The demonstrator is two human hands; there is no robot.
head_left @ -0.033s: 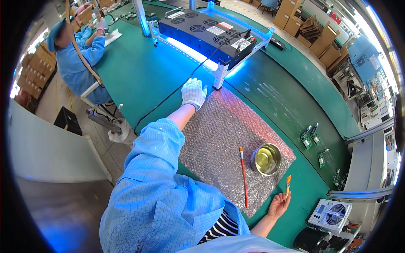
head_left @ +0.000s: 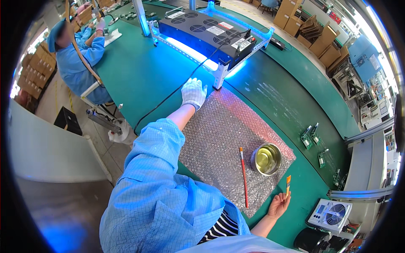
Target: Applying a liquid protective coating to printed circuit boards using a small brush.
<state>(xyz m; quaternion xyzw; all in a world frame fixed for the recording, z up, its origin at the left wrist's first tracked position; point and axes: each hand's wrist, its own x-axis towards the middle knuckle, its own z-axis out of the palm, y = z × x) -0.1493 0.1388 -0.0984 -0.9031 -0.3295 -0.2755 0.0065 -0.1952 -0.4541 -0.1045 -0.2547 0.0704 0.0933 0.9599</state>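
My left hand point(head_left: 194, 92), in a white glove, is stretched out over the green bench by the far left corner of the bubble wrap point(head_left: 211, 139). Its thumb stands apart from the fingers and nothing shows in it. Close ahead is a white metal leg of the frame under a black lamp unit point(head_left: 206, 31), which glows blue underneath. At the lower right my bare right hand point(head_left: 278, 205) grips a flat paintbrush point(head_left: 288, 185), its orange bristles pointing up. A round metal bowl point(head_left: 266, 159) of clear yellowish liquid sits on the wrap. Left of it lies a thin red-handled brush point(head_left: 244, 181).
A black cable point(head_left: 168, 96) crosses the bench left of my hand. Several green circuit boards point(head_left: 306, 139) lie on the darker strip at right. A white fan unit point(head_left: 330, 216) stands at the near right. A co-worker in blue point(head_left: 80, 59) sits at the far left.
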